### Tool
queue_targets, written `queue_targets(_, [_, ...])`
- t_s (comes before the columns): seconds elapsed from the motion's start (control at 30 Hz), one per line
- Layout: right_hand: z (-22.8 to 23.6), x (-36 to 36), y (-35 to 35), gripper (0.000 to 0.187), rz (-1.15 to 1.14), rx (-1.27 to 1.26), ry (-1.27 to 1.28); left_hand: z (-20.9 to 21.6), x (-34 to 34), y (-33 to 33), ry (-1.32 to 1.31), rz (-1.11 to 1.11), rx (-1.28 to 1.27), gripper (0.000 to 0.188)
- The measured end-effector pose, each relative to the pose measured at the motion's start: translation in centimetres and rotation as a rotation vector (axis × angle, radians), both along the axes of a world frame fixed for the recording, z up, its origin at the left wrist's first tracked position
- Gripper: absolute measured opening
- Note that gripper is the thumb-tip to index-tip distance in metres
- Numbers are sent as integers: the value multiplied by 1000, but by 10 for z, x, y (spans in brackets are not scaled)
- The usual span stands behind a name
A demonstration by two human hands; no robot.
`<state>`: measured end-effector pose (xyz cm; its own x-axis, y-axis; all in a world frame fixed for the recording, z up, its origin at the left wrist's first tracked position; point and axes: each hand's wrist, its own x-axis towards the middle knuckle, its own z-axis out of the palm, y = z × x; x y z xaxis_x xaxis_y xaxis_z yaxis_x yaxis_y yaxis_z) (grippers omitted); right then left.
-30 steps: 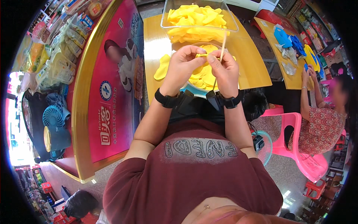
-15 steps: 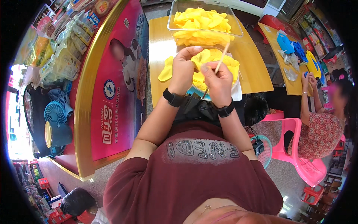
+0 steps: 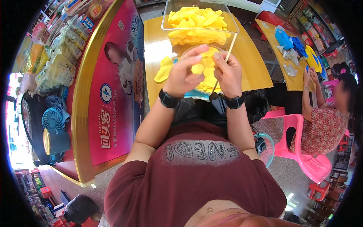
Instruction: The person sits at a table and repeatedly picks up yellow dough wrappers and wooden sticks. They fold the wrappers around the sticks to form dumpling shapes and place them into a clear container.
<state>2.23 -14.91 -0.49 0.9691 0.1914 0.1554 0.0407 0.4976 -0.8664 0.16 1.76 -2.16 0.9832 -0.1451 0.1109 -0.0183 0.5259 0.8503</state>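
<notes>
My left hand (image 3: 181, 73), slightly blurred, has its fingers curled round a small yellow fabric piece (image 3: 197, 69), whose rounded end shows between them. In my right hand (image 3: 230, 77) a thin wooden stick (image 3: 232, 43) is gripped, slanting up and away to the right. Both hands are over a round, light-rimmed container, where soft yellow pieces (image 3: 210, 77) are heaped; my hands hide part of it. Beyond stands a clear plastic box (image 3: 163, 23) full of similar yellow pieces (image 3: 196, 19). A lone yellow piece (image 3: 163, 70) lies on the wooden table (image 3: 155, 38) at the left.
A pink and gold printed panel (image 3: 113, 87) rises close on my left. To the right, another person (image 3: 319, 128) sits on a pink chair (image 3: 291, 147) at a second table (image 3: 274, 41) with blue and yellow items. A black bag (image 3: 257, 108) is near my right forearm.
My hands have moved apart; the left has turned, with a yellow piece's rounded end now showing. The stick stays in my right hand, which has shifted right. The whole view has shifted slightly.
</notes>
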Motion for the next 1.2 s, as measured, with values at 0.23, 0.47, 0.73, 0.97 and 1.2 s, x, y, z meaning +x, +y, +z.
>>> queue_targets(0.23, [14,-1,-6,20,-106,-81,43,22,5,-2,-225,460,407,30])
queue_targets(0.47, [19,-10,-1,22,-28,-113,-47,26,-3,-7,-237,320,684,27])
queue_targets(0.73, [21,-18,4,28,169,-504,-159,37,2,5,66,300,21,37])
queue_targets(0.97, [16,-18,7,26,207,-638,-201,34,5,12,35,274,-78,40])
queue_targets(1.2, [12,-18,10,28,173,-591,-208,33,1,1,-13,363,64,38])
